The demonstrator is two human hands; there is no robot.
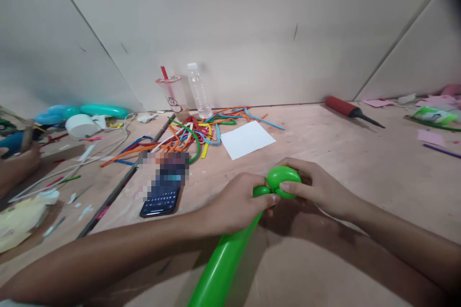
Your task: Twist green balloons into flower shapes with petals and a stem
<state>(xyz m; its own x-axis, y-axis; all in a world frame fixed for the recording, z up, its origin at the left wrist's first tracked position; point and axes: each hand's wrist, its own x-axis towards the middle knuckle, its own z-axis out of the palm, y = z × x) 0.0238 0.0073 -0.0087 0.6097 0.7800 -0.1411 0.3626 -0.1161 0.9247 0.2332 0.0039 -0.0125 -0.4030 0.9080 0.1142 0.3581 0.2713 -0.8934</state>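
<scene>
A long green balloon point(226, 259) runs from the bottom edge up to both hands, its far end twisted into round bubbles. My left hand point(239, 204) is closed around it just below the twist, thumb and fingers pinching near the joint. My right hand point(311, 182) grips the round bubbles at the end, thumb on the near side and fingers behind. Both hands are touching or nearly so at the twist. Part of the balloon is hidden behind the left hand.
Behind lie a white paper point(248, 140), a pile of uninflated balloons point(194, 132), a cup point(173, 93) and a bottle point(199, 91). A phone point(162, 196) lies left; a red hand pump point(347, 108) lies right. Another person's hand point(21, 165) is at far left.
</scene>
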